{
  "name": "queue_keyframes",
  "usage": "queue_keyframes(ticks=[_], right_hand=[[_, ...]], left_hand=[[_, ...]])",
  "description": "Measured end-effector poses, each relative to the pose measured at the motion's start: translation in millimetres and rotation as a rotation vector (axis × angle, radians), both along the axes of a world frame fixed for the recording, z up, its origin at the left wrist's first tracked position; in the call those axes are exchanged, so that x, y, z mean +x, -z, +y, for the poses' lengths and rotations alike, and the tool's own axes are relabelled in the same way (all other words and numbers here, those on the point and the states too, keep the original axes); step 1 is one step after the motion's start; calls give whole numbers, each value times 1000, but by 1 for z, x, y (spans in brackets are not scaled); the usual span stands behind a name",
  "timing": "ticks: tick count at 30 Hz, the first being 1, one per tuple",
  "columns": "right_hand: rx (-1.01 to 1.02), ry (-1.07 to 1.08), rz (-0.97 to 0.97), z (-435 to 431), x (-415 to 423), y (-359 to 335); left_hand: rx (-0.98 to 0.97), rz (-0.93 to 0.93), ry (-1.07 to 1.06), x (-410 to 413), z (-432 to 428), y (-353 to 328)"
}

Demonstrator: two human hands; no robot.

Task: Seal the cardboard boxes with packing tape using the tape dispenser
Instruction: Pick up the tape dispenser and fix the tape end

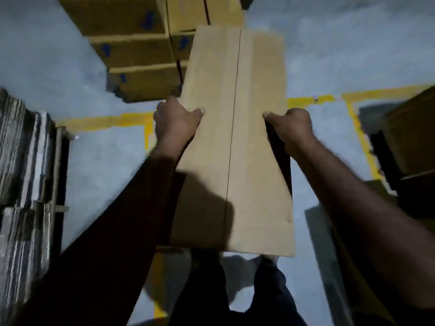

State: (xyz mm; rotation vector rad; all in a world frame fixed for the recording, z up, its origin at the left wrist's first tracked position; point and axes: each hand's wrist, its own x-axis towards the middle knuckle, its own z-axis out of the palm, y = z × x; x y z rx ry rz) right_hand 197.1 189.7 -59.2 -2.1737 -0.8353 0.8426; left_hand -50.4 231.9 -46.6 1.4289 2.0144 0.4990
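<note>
I hold a long plain cardboard box (254, 142) in front of me, above the floor. Its two top flaps meet in a dark seam down the middle, with no tape visible on it. My left hand (175, 122) grips the box's left edge, thumb on top. My right hand (292, 128) grips the right edge the same way. No tape dispenser is in view.
A stack of brown boxes with blue marks (138, 55) stands ahead on the left. Bundles of flattened cardboard (26, 175) lie at the left. More boxes (412, 137) sit at the right. Yellow floor lines (362, 137) cross the grey concrete. My legs (235, 295) show below.
</note>
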Motion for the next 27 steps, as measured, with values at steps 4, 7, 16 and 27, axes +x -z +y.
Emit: queue_keyframes(ticks=[4, 7, 16, 27], right_hand=[[83, 110, -107, -38, 56, -78], [129, 202, -171, -76, 101, -134], [239, 502, -249, -210, 245, -263], [320, 787, -355, -413, 417, -317]], left_hand=[[83, -118, 147, 62, 6, -64], [144, -108, 300, 118, -4, -123], [375, -119, 777, 305, -69, -257], [512, -272, 1222, 538, -217, -315]])
